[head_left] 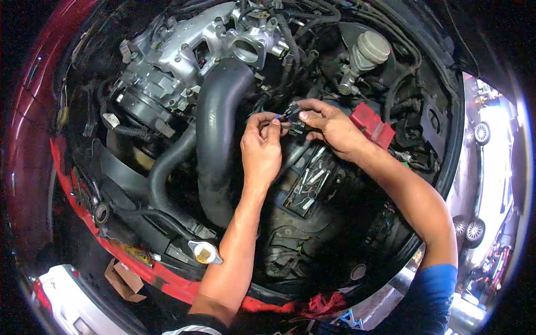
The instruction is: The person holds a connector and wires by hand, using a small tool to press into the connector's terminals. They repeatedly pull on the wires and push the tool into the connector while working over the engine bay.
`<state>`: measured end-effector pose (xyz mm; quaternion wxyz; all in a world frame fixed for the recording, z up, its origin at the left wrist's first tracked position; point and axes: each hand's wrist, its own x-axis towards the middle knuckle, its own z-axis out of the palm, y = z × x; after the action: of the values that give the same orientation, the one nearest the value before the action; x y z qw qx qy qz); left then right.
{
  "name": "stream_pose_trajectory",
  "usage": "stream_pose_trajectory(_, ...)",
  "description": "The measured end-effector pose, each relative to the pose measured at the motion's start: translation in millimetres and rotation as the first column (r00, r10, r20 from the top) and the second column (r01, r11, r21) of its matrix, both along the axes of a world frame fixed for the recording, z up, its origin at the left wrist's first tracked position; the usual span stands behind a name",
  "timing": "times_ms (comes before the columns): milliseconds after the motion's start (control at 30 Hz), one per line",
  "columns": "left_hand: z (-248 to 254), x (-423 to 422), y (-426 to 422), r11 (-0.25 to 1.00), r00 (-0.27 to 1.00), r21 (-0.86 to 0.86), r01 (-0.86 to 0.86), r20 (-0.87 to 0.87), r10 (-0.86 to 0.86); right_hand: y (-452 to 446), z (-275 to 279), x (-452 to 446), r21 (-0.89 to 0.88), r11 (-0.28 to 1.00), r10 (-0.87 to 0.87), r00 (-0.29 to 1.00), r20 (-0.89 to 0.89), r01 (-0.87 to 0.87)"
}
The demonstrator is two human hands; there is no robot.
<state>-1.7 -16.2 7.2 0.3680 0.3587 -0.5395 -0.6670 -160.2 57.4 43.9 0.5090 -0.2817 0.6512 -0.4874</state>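
My right hand (pixel 335 129) grips a black electrical connector (pixel 296 119) between thumb and fingers, over the engine bay. Close against it on the left, my left hand (pixel 262 138) is closed in a pinch at the connector's wire side. A small blue bit (pixel 278 116) shows at its fingertips, perhaps a wire; its exact kind is too small to tell. Beneath the hands lies a dark tray (pixel 286 202) holding several small metal tools or bits (pixel 312 181). A red plastic cover (pixel 373 124) sits just beyond my right wrist.
A thick black intake hose (pixel 215 128) runs left of my left forearm. Behind it are the silver intake manifold (pixel 192 42) and throttle opening (pixel 245 50). A fluid reservoir (pixel 371 49) stands at the back right. The radiator cap (pixel 204 252) lies beside my left forearm, near the red front edge (pixel 167 282).
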Motion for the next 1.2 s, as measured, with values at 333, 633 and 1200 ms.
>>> stream_pose_trajectory(333,8,0,5,0.961,0.991,-0.264,-0.085,0.075,0.108,2,-9,0,0.086,0.992,-0.117,0.961,0.252,0.098)
stream_pose_trajectory(633,14,4,0,0.968,0.990,-0.251,-0.009,0.131,0.043,-11,-18,-1,0.049,0.990,-0.141,0.882,0.450,0.133)
stream_pose_trajectory(1200,6,0,3,0.883,0.916,-0.415,-0.219,0.223,0.332,-6,-14,10,-0.017,0.998,-0.051,0.902,0.428,0.064)
